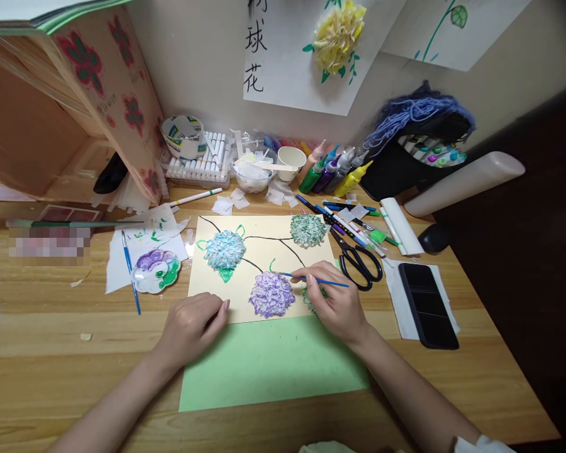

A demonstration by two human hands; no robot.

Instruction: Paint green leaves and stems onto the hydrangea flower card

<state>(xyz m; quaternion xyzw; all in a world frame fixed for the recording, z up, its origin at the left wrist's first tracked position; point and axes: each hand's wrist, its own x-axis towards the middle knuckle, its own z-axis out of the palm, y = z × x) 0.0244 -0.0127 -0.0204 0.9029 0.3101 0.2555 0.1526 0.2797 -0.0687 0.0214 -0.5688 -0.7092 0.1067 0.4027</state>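
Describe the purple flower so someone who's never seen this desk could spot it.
On the wood-grained desk, find the cream sheet overlapping a green sheet. Near the cream sheet's lower edge, between the left hand and right hand, is a ruffled flower. Unlike the blue flower and green flowers, it's purple and white.

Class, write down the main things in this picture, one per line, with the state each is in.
Right hand: closed on the held paintbrush
Left hand: resting by the cream sheet, no tool held
Cream sheet: flat, decorated
Second paintbrush: lying unheld
Flower-shaped palette: smeared purple and green
Scissors: lying unheld
Marker box: open, well filled
Paper cup: upright, uncovered
Yellow bottle: tilted, nozzle up
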